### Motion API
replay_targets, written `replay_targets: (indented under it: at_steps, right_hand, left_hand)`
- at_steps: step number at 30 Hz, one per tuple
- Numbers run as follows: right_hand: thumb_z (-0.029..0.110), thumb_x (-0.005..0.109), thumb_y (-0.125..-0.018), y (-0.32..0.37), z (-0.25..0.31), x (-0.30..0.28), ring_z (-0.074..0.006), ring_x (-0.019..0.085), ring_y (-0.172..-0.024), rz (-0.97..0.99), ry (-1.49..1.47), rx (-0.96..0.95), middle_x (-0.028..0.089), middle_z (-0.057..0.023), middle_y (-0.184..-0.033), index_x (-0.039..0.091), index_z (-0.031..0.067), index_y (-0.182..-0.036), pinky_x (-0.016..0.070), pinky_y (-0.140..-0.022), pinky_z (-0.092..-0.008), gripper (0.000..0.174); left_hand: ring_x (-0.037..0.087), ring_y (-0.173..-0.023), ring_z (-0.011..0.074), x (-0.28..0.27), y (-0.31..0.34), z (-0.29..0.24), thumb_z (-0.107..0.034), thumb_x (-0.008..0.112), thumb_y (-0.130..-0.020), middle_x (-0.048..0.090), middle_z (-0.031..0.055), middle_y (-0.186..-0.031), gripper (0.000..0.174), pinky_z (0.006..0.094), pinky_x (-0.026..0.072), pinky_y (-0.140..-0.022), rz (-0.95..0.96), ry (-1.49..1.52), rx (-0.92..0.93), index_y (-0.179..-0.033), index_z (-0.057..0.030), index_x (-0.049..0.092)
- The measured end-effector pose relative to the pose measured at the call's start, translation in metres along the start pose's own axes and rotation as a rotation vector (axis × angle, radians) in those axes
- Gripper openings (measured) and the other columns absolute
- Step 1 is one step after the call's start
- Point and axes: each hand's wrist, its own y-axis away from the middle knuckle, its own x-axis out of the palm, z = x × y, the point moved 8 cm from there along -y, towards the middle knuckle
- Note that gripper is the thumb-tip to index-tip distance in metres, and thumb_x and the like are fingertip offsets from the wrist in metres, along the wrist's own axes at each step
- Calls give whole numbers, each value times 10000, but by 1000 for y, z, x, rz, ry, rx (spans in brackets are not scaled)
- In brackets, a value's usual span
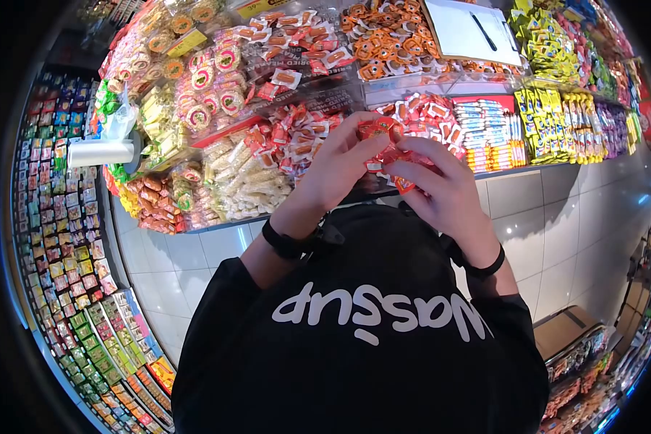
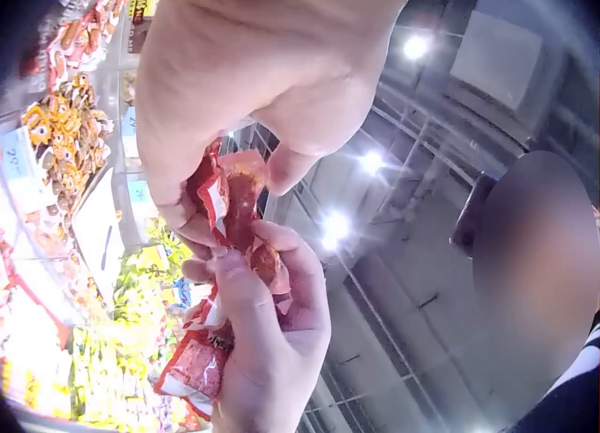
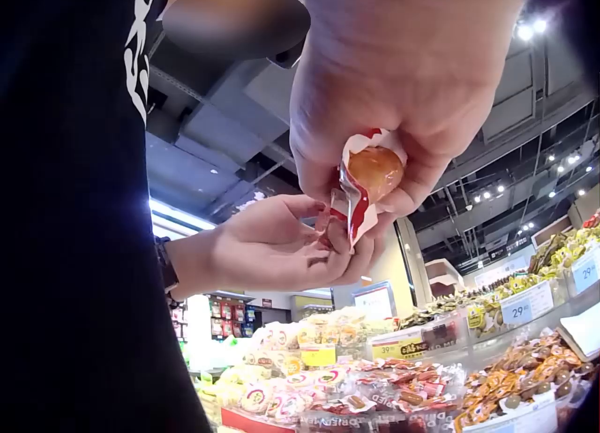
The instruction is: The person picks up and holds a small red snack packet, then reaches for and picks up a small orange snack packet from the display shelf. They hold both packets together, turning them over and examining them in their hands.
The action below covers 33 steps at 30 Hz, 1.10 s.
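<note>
Both hands meet in front of the black shirt, over the near edge of the candy display. My left hand (image 1: pixel 343 166) pinches a small red snack packet (image 1: pixel 380 132) between thumb and fingers. Opposite it, my right hand (image 1: pixel 445 188) holds red wrapped packets too; one red-and-white packet (image 2: pixel 195 365) sticks out below its fingers in the left wrist view. A torn wrapper (image 3: pixel 356 203) in the right wrist view shows a glossy orange-brown snack piece (image 3: pixel 375 173) at its mouth. Fingertips of both hands come together at the wrapper, hiding part of it.
Bins of wrapped snacks (image 1: pixel 249 177) line the display ahead. A clipboard (image 1: pixel 456 32) with white paper and a pen (image 1: pixel 484 32) lies at the back. At the left stands a roll of plastic bags (image 1: pixel 101 153). Tiled floor (image 1: pixel 550 224) and packed shelves (image 1: pixel 72 289) surround the stand.
</note>
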Motion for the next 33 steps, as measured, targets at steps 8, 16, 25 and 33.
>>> replay_targets:
  at_steps: [8, 16, 25, 33]
  right_hand:
    - [-74, 684, -625, 0, 6, -2, -227, 647, -942, -116, -330, 165, 636, -97, -1060, 707, 61, -934, 529, -776, -303, 338]
    - [-91, 648, -638, 1, 17, 6, -213, 638, -907, -112, -464, 248, 643, -105, -1026, 703, 36, -934, 516, -772, -297, 327]
    - [-103, 582, -722, 16, 8, 14, -205, 621, -980, -132, -640, 440, 639, -124, -1069, 667, 2, -1015, 495, -813, -280, 322]
    - [-69, 599, -846, 29, -8, 28, -118, 623, -969, -217, -845, 661, 663, -72, -1046, 581, -17, -1134, 488, -801, -234, 293]
  left_hand:
    - [601, -1016, 206, -17, 16, -18, -94, 418, -958, 607, 147, -1060, 337, 329, 491, -886, 107, 300, -33, -1273, 15, 467]
    - [576, -916, 178, -11, 20, -20, -99, 436, -919, 592, 124, -966, 353, 303, 470, -846, 209, 181, 34, -1234, 46, 505]
    - [584, -796, 166, -4, 23, -19, -99, 451, -907, 592, 116, -894, 333, 270, 478, -755, 230, 158, 20, -1196, 51, 521]
    - [626, -701, 187, -13, 24, -3, -118, 504, -953, 597, 93, -811, 231, 305, 519, -674, 189, 29, 1, -1128, 29, 533]
